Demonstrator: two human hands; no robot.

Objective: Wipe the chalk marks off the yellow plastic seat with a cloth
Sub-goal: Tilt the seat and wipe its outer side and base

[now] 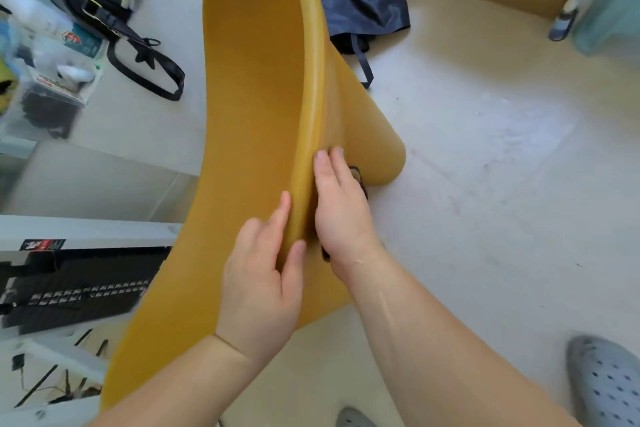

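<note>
A mustard-yellow moulded plastic seat [256, 80], smooth and deeply curved, sweeps from top centre to lower left, with a rounded rim along its right edge. A dark cloth [361, 180] lies pressed against its outer wall at centre frame, mostly hidden under the right hand [341, 204].

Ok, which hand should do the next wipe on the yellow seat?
Right, probably. The right hand presses what looks like a dark cloth against the outer side of the yellow seat; the left hand grips the rim, steadying it.
</note>
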